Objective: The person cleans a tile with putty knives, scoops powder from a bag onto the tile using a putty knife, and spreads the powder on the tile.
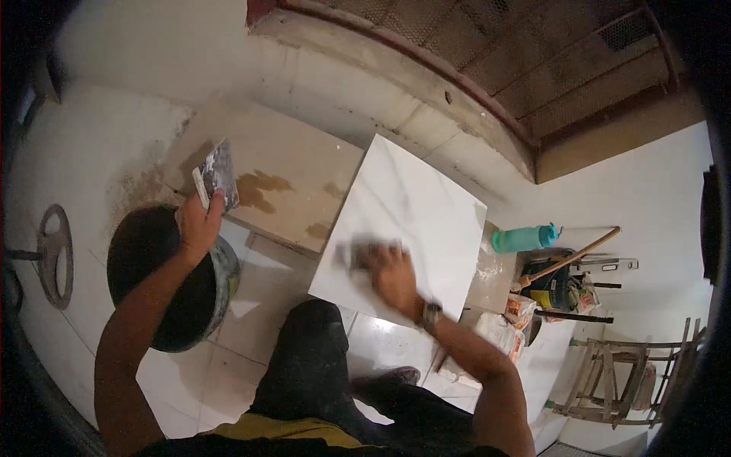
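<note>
My left hand (199, 228) is closed around a flat metal trowel (222, 174) smeared with grey-white paste, held up above the rim of a large black bucket (137, 263). A white, grey-veined tile (426, 206) lies on a long beige slab (304, 156) before me. Over the tile's near part, my right hand (394, 280) curls on a small dark object (355, 253). Motion blurs that object, so its kind does not show. Brown wet patches (259, 190) mark the slab to the left of the tile.
A teal bottle (524, 239) lies right of the tile. Beyond it are a wooden-handled tool (571, 259), a dark bucket (550, 283) and crumpled bags (499, 335). A wooden frame (628, 373) stands far right, a round metal piece (55, 257) far left. A wall backs the slab.
</note>
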Tool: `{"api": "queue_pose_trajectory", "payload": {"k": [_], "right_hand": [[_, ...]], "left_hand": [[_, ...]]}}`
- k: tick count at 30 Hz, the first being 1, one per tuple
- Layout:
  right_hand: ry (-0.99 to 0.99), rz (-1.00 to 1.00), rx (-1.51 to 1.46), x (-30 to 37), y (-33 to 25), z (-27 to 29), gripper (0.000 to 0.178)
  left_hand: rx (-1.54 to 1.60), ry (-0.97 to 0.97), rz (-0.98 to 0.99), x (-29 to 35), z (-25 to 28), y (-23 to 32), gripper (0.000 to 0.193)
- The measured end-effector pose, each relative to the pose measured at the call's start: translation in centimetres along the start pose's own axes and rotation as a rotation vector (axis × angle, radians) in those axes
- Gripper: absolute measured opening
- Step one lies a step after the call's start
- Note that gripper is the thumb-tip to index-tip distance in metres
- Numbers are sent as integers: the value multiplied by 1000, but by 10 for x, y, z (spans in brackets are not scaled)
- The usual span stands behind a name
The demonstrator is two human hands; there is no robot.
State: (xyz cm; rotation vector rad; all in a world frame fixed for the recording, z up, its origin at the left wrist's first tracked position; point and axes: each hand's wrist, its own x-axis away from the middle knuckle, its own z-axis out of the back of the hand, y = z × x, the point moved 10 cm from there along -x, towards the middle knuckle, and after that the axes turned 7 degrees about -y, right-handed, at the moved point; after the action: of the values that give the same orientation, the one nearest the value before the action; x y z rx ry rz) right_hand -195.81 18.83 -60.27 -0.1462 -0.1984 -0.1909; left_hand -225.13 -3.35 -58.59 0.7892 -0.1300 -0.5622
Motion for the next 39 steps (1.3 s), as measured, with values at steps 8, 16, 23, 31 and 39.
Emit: {"api": "queue_pose_trajectory", "payload": {"k": [8, 16, 23, 31, 39], "right_hand": [[310, -242, 299, -154, 155, 53, 35], [57, 58, 84, -22, -26, 5, 47], [353, -260, 254, -171, 183, 60, 22], [124, 28, -60, 3, -7, -19, 55], [332, -476, 335, -78, 222, 44, 24]], "left_hand": [[2, -25, -36, -12, -19, 0, 34], [0, 39, 10, -1, 5, 9, 33], [-22, -15, 17, -11, -25, -5, 35], [13, 69, 42, -1, -4, -19, 38], [-42, -3, -15, -19, -25, -13, 40]]}}
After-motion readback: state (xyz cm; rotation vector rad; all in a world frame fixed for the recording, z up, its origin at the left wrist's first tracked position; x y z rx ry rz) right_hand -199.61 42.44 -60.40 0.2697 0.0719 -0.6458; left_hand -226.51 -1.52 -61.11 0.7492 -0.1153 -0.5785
